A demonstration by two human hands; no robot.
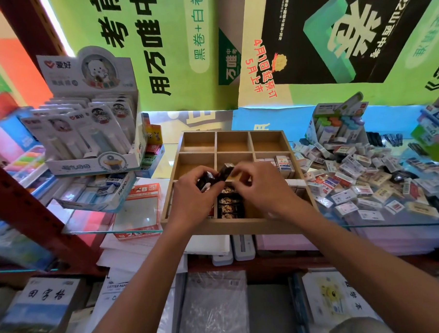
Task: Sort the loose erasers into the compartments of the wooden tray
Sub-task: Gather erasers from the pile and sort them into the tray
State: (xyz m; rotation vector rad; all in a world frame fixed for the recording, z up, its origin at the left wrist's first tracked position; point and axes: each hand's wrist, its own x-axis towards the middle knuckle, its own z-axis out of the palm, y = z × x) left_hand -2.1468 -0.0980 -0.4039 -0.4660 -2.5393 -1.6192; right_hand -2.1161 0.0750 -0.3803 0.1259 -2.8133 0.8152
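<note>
We see both hands over the middle of the wooden tray (241,227), which sits on a glass shelf (367,225). The left hand (192,200) is curled around a small black eraser (206,181), gripping it between thumb and fingers. The right hand (261,187) pinches a second black eraser (226,171), tilted up, just beside the first one. Below the hands, in the front middle compartment, a row of black erasers (227,205) lies stacked flat. A few white erasers (283,163) stand in the compartment at the middle right. The three back compartments show only bare wood. To the right of the tray, a big heap of loose erasers (359,177) spreads across the shelf. A display box of correction tape (91,126) stands to the left.
</note>
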